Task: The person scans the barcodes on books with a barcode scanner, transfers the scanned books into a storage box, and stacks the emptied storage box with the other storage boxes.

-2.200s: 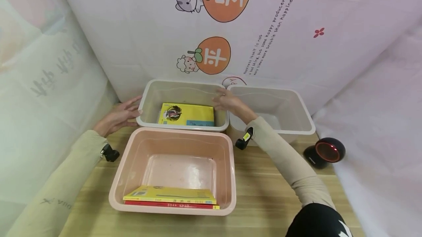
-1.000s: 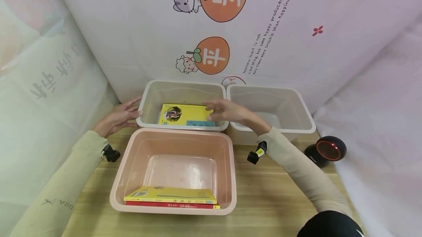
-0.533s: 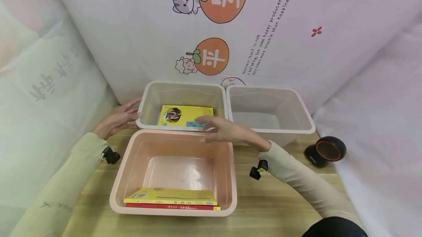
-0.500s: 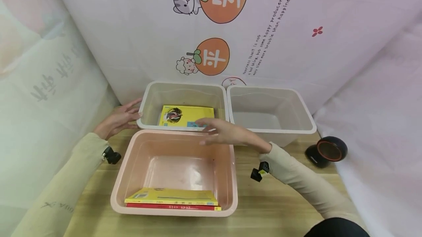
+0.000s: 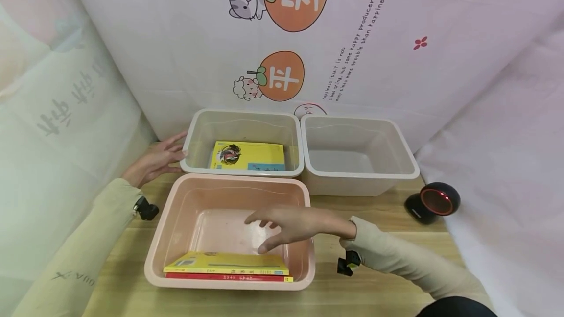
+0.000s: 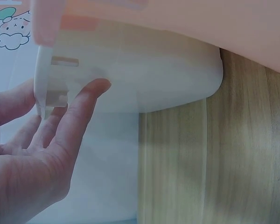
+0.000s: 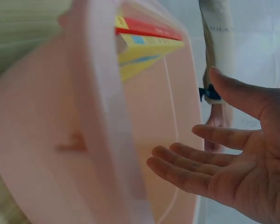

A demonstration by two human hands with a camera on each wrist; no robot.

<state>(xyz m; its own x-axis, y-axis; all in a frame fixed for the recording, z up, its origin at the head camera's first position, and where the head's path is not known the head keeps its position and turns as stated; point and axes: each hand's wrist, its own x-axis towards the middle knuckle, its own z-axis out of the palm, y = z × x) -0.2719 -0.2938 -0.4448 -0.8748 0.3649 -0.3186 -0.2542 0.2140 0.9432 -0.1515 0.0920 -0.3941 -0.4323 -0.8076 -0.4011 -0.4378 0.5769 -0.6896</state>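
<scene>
My left hand [image 5: 157,161] holds the left end of a whitish plastic bin [image 5: 245,172], its thumb at the rim and its fingers against the outer side, as the left wrist view [image 6: 42,154] shows. Flat in that bin lies a yellow book [image 5: 260,153] with a blue block on its cover. My right hand [image 5: 288,224] hovers over the pink bin [image 5: 164,224] with fingers spread and holding nothing. A yellow book [image 5: 229,262] and a red book [image 5: 220,276] lean together along the near wall of the pink bin, just below that hand.
A second whitish bin [image 5: 361,176], with nothing in it, stands right of the first. A black round device [image 5: 434,202] sits on the wooden table [image 5: 370,287] at the right. White printed cloth [image 5: 374,86] walls off the back and both sides.
My right hand has left the whitish bin and moved toward me, over the pink bin above the leaning books. The left hand stays at the whitish bin's left end.
</scene>
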